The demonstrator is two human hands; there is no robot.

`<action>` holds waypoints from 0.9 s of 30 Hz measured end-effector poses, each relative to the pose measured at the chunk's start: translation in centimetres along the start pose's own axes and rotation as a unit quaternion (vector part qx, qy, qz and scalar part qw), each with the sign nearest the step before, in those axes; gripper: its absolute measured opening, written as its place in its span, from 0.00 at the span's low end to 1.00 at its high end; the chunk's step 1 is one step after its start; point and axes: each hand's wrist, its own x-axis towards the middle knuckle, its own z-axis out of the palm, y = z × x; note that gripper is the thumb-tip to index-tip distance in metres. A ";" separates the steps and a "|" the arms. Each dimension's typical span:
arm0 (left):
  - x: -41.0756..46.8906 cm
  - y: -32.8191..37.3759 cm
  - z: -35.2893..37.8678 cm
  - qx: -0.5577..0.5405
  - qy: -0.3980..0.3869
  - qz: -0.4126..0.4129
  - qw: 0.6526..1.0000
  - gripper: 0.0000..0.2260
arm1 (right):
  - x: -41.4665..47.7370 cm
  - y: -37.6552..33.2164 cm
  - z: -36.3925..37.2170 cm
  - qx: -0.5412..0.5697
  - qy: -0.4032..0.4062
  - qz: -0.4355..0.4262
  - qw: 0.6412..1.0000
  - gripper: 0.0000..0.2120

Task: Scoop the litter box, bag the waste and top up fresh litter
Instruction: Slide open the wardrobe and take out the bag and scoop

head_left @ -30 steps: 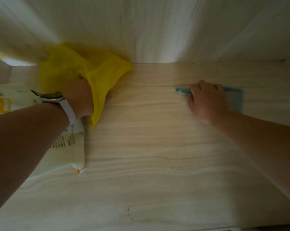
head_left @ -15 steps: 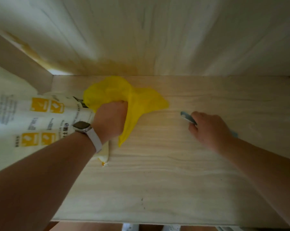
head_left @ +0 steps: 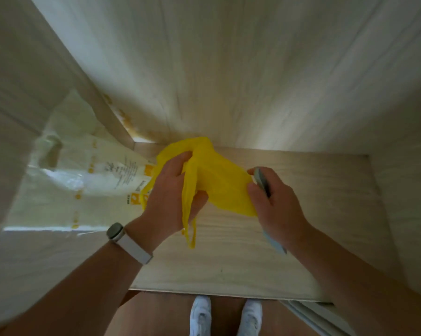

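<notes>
Left hand [head_left: 173, 190] on bag [head_left: 220, 184]; scoop [head_left: 261, 181] half-hidden

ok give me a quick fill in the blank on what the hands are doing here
1. The left hand grips a ____ plastic bag.
2. The right hand pinches the same plastic bag while also holding a blue-grey ____.
3. The watch sits on the ____ wrist.
4. Below the front edge of the shelf, a pair of ____ shoes shows.

Missing words: yellow; scoop; left; white.
</notes>
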 end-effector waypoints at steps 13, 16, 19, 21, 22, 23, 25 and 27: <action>-3.8 16.4 -9.5 -0.189 0.212 -0.067 0.957 0.35 | -5.4 -18.4 -5.2 0.017 -0.075 -0.092 0.993 0.15; -4.6 19.2 -11.3 -0.146 0.300 -0.053 0.941 0.45 | -7.1 -20.0 -6.2 0.007 -0.109 -0.108 0.988 0.15; -5.7 19.9 -13.3 -0.043 0.329 -0.056 0.942 0.43 | -8.7 -21.1 -7.6 0.010 -0.149 -0.117 0.982 0.08; -6.6 19.8 -13.6 0.053 0.294 -0.011 0.954 0.31 | -9.6 -21.7 -8.5 0.026 -0.155 -0.138 0.978 0.03; -7.2 19.9 -13.4 0.069 0.267 0.017 0.961 0.25 | -10.1 -22.0 -8.9 0.036 -0.147 -0.153 0.977 0.08; -7.8 20.0 -13.1 0.052 0.236 0.039 0.970 0.20 | -10.5 -22.4 -9.3 0.047 -0.139 -0.164 0.975 0.12; -9.4 21.7 -13.0 -0.048 0.168 0.025 0.984 0.16 | -11.1 -23.0 -9.9 0.070 -0.128 -0.175 0.974 0.12; -10.8 23.9 -12.8 -0.131 0.110 0.012 0.985 0.17 | -11.6 -23.4 -10.2 0.082 -0.119 -0.182 0.973 0.05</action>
